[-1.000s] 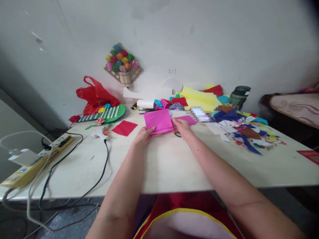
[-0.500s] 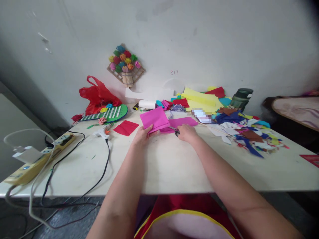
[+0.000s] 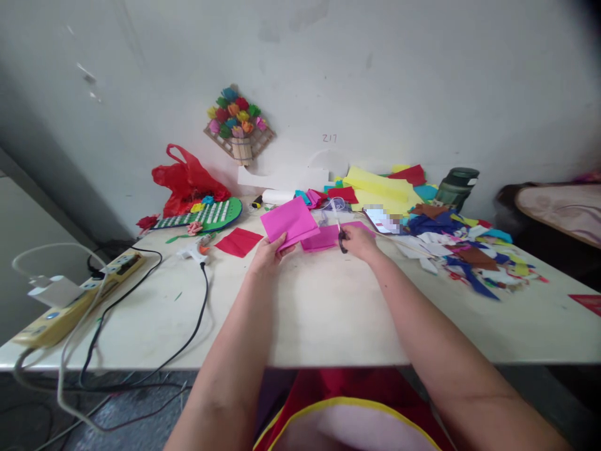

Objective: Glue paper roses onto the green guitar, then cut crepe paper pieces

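My left hand (image 3: 273, 249) grips a square of magenta paper (image 3: 290, 220) by its lower left corner, thumb on top. The square looks folded or layered along its lower edge and is raised over the table. In my right hand (image 3: 359, 242) is a pair of scissors (image 3: 342, 238) with dark handles, its blades pointing up and away toward the wall. Another magenta paper piece (image 3: 320, 239) lies on the table between the hands, partly beneath my right hand. A red paper square (image 3: 238, 242) lies left of my left hand.
A glue gun (image 3: 193, 250) and its cable lie left, near a yellow power strip (image 3: 61, 316). Paper scraps (image 3: 469, 250), a phone (image 3: 382, 220) and a green bottle (image 3: 456, 188) are right. A red bag (image 3: 185, 181) and yellow sheets (image 3: 380, 188) stand at the back.
The scissors have come away from the magenta paper's edge and now point upward. My right hand has shifted slightly right. The left hand still holds the square, now apart from the other piece.
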Available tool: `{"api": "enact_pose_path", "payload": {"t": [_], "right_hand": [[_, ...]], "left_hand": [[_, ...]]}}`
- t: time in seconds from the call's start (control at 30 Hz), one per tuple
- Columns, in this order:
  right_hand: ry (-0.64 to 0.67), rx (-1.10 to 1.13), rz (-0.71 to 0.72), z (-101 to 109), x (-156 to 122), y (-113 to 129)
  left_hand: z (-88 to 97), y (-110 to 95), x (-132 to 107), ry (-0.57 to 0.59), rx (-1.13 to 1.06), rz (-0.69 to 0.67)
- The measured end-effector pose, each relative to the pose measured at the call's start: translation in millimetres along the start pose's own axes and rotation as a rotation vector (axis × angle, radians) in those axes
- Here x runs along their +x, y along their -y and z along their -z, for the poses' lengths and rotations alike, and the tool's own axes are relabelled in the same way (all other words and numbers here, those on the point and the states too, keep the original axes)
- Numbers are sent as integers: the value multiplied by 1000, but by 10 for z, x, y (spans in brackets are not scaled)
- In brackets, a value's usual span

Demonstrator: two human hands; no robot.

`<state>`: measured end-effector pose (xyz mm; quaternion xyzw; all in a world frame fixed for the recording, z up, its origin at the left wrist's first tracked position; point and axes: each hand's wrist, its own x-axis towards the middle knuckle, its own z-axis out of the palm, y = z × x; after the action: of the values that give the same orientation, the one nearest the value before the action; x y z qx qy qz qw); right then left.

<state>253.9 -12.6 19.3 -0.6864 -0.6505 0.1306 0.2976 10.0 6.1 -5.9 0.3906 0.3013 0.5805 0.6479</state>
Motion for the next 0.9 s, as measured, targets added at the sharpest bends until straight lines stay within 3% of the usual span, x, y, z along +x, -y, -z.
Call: {"api": "enact_pose_path", "payload": {"t": [0.13, 0.23, 0.4, 0.6, 0.73, 0.9], "right_hand": [[86, 677, -49, -15, -34, 97], [70, 963, -72, -42, -82, 195], [22, 1019, -57, -179, -119, 282], [-42, 973, -65, -267, -120, 321], [-93, 1049, -24, -275, -122, 342], [-184, 1166, -33, -244, -155, 447]], "left_hand": [[-29, 0, -22, 27, -6, 20], [-60, -1, -46, 83, 19, 48], [-101, 9, -87, 153, 76, 122], [-96, 23, -75, 142, 107, 139], [-139, -15, -108, 138, -111, 129], [-296, -22, -249, 325, -399, 75]]}}
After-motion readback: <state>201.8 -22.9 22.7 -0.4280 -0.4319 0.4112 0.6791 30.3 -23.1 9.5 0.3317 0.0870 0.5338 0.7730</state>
